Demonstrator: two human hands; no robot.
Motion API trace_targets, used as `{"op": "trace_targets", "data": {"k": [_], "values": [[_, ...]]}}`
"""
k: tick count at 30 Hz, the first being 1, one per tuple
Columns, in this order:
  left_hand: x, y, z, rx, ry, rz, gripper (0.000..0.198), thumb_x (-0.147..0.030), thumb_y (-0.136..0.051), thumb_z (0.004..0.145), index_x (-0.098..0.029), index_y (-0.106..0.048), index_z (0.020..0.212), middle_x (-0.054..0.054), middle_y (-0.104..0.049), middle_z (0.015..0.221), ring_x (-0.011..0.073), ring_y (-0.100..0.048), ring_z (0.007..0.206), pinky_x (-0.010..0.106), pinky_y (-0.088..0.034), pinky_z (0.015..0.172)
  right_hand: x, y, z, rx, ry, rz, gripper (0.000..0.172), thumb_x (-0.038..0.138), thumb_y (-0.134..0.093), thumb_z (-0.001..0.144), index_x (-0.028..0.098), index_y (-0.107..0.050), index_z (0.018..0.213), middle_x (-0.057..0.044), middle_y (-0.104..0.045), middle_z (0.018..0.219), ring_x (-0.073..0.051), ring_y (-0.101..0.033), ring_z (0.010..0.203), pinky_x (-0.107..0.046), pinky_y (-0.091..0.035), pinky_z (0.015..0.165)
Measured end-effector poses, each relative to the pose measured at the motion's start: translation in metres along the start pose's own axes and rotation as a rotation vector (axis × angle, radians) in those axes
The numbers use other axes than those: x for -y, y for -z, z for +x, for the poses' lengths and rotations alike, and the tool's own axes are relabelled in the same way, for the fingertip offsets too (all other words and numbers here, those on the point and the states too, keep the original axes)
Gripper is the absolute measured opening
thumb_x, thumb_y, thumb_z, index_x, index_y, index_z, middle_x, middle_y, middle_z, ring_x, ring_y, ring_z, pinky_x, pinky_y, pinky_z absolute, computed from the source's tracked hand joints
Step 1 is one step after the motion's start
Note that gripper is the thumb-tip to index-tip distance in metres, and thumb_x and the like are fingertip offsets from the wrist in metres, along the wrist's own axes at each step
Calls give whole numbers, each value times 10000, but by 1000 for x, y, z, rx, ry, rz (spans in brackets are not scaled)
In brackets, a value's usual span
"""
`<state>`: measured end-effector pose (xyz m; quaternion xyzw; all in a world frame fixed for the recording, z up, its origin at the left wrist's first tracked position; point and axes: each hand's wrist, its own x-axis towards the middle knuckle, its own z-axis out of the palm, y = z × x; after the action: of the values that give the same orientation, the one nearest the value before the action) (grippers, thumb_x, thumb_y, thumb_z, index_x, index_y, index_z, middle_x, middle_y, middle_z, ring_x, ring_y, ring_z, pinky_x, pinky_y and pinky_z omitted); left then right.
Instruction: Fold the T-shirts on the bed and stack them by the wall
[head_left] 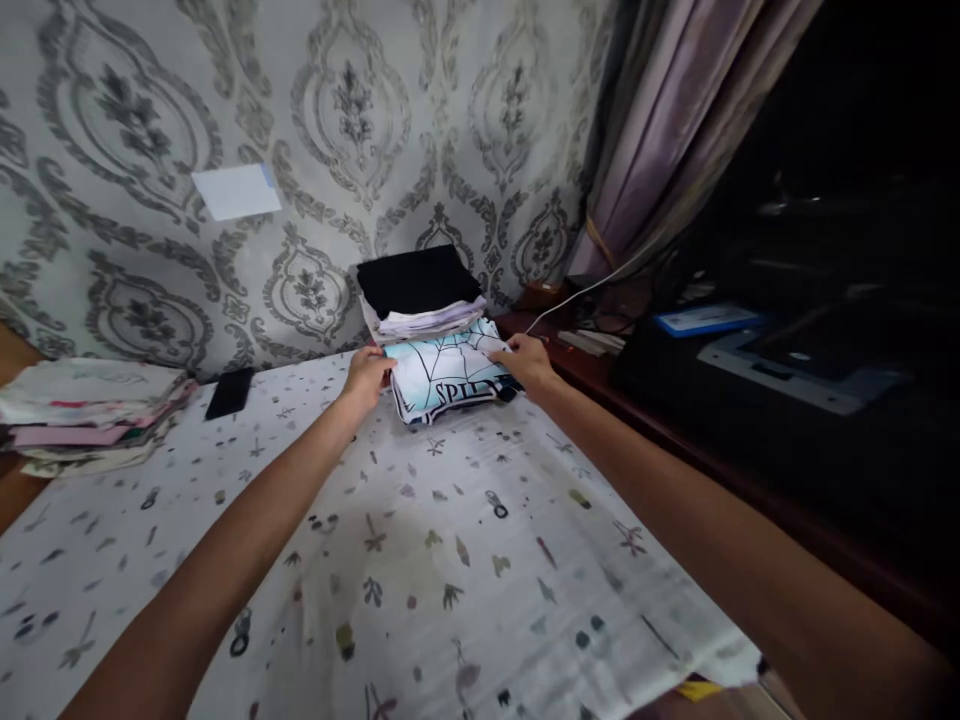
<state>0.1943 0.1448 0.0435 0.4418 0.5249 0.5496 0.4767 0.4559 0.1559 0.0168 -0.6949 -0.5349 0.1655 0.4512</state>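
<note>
A folded shirt (454, 368) with a spider-web print and dark lettering lies toward the far edge of the patterned cloth (420, 540). At its left edge, my left hand (368, 374) grips the fabric between thumb and fingers. My right hand (526, 362) pinches the upper right side of the same shirt. Right behind it sits a stack of folded clothes (433, 318), topped by a black folded garment (420, 280). Parts of the fingers are hidden by the fabric, and the shirt's front edge looks slightly uneven.
Another pile of folded clothes (97, 405) stands at the far left, with a black phone (229, 393) beside it. A patterned wall (330, 130) rises behind. On the right are a white cable (577, 295), a purple curtain (660, 120) and a blue-edged object (709, 320).
</note>
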Motion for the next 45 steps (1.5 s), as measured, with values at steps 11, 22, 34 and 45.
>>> {"op": "trace_targets", "data": {"k": [11, 22, 34, 45], "values": [[61, -25, 71, -72, -93, 417, 264, -101, -654, 646, -223, -491, 814, -22, -560, 775, 192, -609, 858, 325, -479, 834, -41, -29, 36, 57, -107, -333, 134, 302, -703, 694, 220, -638, 778, -75, -685, 873, -269, -645, 886, -381, -504, 782], [39, -48, 23, 320, -801, 1134, 310, -286, -397, 990, -136, -611, 1159, 187, -596, 1318, 342, -448, 1350, 503, -289, 1176, 1, -34, 20, 246, 603, -623, 363, 255, -362, 993, 147, -694, 1089, -172, -693, 1181, -315, -572, 1167, -444, -409, 1015], [99, -39, 31, 313, -518, 1131, 787, -624, -445, 956, -147, -279, 1560, 236, -278, 1639, 383, -174, 1547, 573, -201, 1220, -47, -64, 18, 272, 463, -610, 596, 536, -366, 1014, 146, -526, 1435, -186, -466, 1543, -341, -388, 1442, -537, -330, 1150], [108, -44, 34, 288, -500, 1129, 797, -641, -462, 943, -166, -263, 1552, 233, -262, 1628, 419, -203, 1519, 584, -194, 1208, -65, -62, 38, 356, 322, -489, 805, 764, -339, 939, 219, -456, 1520, -141, -370, 1616, -402, -334, 1461, -621, -300, 1162]]}}
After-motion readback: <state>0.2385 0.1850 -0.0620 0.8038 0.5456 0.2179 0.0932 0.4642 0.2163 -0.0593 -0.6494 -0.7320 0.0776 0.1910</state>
